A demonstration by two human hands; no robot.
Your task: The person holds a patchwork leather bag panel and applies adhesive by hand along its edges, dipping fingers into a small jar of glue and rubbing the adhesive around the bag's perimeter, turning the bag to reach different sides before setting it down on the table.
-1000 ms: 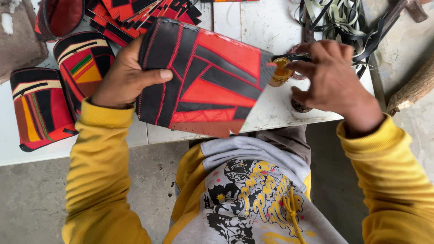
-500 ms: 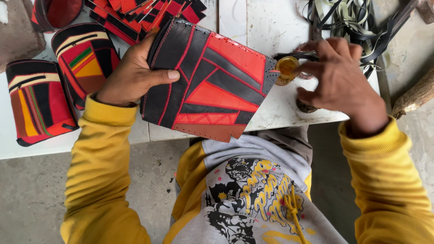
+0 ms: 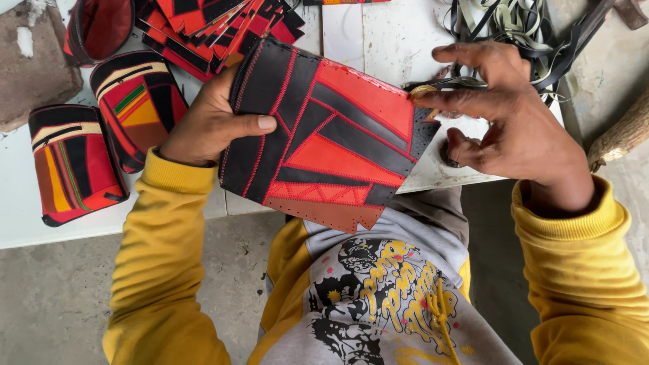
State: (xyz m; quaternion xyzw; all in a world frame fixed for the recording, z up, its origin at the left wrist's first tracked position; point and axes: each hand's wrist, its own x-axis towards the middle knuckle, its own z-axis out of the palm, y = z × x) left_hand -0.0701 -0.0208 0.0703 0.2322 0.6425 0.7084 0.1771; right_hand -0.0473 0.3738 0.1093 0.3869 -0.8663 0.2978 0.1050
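Observation:
My left hand (image 3: 213, 122) grips the left edge of a stitched patchwork leather panel (image 3: 324, 135) of black and red pieces, thumb lying across its face. The panel tilts over the table's front edge. At the panel's upper right corner my right hand (image 3: 510, 125) pinches a small yellowish tool (image 3: 426, 91) between thumb and forefinger. Both arms wear yellow sleeves.
Two finished curved pieces in black, red and yellow (image 3: 138, 101) (image 3: 71, 162) lie on the white table (image 3: 378, 34) at left. A stack of cut red and black panels (image 3: 216, 27) sits at the back. Dark straps (image 3: 520, 27) are heaped at the back right, a wooden piece (image 3: 622, 132) at far right.
The panel has come nearer and rotated slightly in my left hand. My right hand has opened its fingers more and shifted along the panel's right edge.

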